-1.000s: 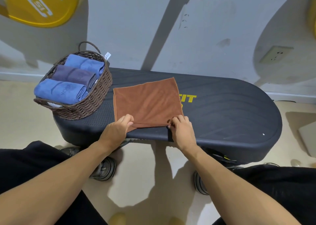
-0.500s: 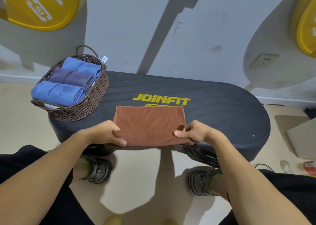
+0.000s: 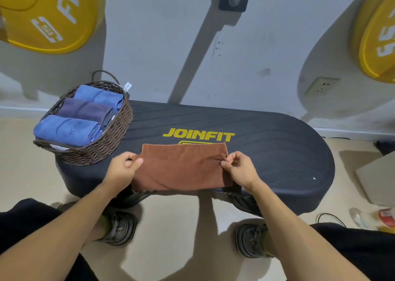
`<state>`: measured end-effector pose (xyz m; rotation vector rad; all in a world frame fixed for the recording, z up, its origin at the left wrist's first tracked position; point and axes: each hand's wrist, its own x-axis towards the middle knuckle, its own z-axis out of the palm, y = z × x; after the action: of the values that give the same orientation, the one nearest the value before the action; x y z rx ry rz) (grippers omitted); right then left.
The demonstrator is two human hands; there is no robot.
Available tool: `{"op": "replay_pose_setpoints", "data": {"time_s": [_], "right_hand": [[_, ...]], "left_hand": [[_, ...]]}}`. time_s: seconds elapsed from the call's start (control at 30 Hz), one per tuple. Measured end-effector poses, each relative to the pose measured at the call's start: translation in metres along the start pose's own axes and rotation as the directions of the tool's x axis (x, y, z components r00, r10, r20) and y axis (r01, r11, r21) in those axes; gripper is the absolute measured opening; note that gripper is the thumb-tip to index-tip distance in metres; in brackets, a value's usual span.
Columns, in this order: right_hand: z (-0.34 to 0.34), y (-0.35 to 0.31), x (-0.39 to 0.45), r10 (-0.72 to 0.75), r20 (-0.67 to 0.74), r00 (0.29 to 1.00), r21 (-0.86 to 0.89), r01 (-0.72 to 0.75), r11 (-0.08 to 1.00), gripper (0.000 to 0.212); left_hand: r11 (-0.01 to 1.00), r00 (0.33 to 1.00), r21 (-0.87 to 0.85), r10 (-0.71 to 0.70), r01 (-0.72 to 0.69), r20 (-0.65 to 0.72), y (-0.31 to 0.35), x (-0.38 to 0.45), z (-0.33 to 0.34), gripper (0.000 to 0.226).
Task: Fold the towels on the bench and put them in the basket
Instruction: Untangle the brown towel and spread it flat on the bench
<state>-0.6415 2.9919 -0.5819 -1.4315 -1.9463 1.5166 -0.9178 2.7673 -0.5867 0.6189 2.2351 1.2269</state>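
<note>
One brown, soft-napped rectangular towel (image 3: pixel 181 167) lies on the near edge of the dark, ridged, oval JOINFIT bench (image 3: pixel 277 152), its front part doubled over. The left hand (image 3: pixel 123 169) pinches the towel's left edge between thumb and fingers; the right hand (image 3: pixel 240 169) pinches the right edge likewise. One dark brown woven wicker basket (image 3: pixel 111 139) sits on the bench's left end, holding three rolled towels: two blue (image 3: pixel 64 130), one purple-grey (image 3: pixel 85 109). Two yellow round weight plates (image 3: pixel 42 13) hang on the wall.

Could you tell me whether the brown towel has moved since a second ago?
Yes. The brown towel has been folded toward the bench's near edge, uncovering the JOINFIT logo.
</note>
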Motion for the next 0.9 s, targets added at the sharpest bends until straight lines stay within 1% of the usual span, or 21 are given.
{"op": "replay_pose_setpoints", "data": {"time_s": [0.03,0.07,0.1,0.13,0.2,0.23,0.27,0.33,0.37,0.43,0.47,0.57,0.67,0.73,0.77,0.8,0.9], "right_hand": [[0.003,-0.001,0.002,-0.011,-0.061,0.998,0.019,0.012,1.000,0.021],[0.007,-0.002,0.003,0.006,-0.118,0.993,0.054,0.001,0.999,0.021],[0.010,-0.001,0.005,0.050,-0.157,0.986,0.085,-0.037,0.996,0.021],[0.013,-0.001,0.007,0.111,-0.172,0.979,0.086,-0.097,0.992,0.023],[0.015,0.003,0.011,0.233,-0.135,0.963,-0.027,-0.239,0.971,0.027],[0.014,0.004,0.012,0.268,-0.108,0.957,-0.096,-0.278,0.956,0.026],[0.014,0.004,0.013,0.279,-0.092,0.956,-0.147,-0.290,0.946,0.023],[0.014,0.004,0.015,0.253,-0.088,0.964,-0.216,-0.266,0.939,0.018],[0.015,0.003,0.015,0.224,-0.092,0.970,-0.245,-0.240,0.939,0.015],[0.015,0.003,0.015,0.167,-0.092,0.982,-0.316,-0.188,0.930,0.010],[0.015,0.003,0.015,0.153,-0.087,0.984,-0.355,-0.174,0.918,0.011],[0.009,0.005,0.015,0.156,-0.078,0.985,-0.458,-0.175,0.871,0.018],[0.008,0.005,0.016,0.165,-0.056,0.985,-0.500,-0.171,0.849,0.022],[0.011,0.003,0.015,0.149,-0.058,0.987,-0.508,-0.157,0.847,0.027],[0.013,0.002,0.015,0.128,-0.067,0.990,-0.505,-0.144,0.851,0.026],[0.015,0.002,0.014,0.106,-0.090,0.990,-0.484,-0.136,0.864,0.023],[0.019,-0.001,0.014,0.076,-0.196,0.978,-0.350,-0.142,0.926,0.015]], "left_hand": [[0.999,0.998,-0.034,0.039,-0.041,-0.050,0.008,0.003,0.000,0.008],[0.995,0.996,-0.089,0.033,-0.041,-0.083,0.013,0.007,0.000,0.008],[0.988,0.997,-0.156,-0.024,0.012,-0.076,0.013,0.010,0.001,0.007],[0.973,0.993,-0.206,-0.112,0.105,-0.022,0.011,0.012,0.001,0.011],[0.931,0.945,-0.188,-0.285,0.313,0.160,0.001,0.012,0.002,0.021],[0.917,0.922,-0.162,-0.333,0.366,0.199,-0.003,0.012,0.003,0.020],[0.915,0.918,-0.141,-0.348,0.377,0.192,-0.006,0.013,0.004,0.018],[0.951,0.947,-0.024,-0.302,0.307,0.111,-0.005,0.017,0.007,0.016],[0.965,0.964,0.085,-0.256,0.249,0.073,-0.003,0.019,0.007,0.016],[0.946,0.983,0.278,-0.180,0.165,0.029,0.002,0.020,0.008,0.017],[0.932,0.985,0.329,-0.168,0.148,0.031,0.001,0.018,0.009,0.018],[0.888,0.974,0.436,-0.209,0.149,0.093,-0.003,0.012,0.009,0.019],[0.903,0.963,0.404,-0.225,0.148,0.151,-0.004,0.010,0.012,0.028],[0.922,0.970,0.355,-0.208,0.152,0.125,-0.002,0.010,0.016,0.035],[0.931,0.977,0.333,-0.192,0.150,0.096,-0.001,0.009,0.018,0.035],[0.938,0.982,0.313,-0.178,0.149,0.065,-0.001,0.009,0.019,0.032],[0.948,0.985,0.272,-0.173,0.165,0.007,-0.002,0.010,0.018,0.023]]}}
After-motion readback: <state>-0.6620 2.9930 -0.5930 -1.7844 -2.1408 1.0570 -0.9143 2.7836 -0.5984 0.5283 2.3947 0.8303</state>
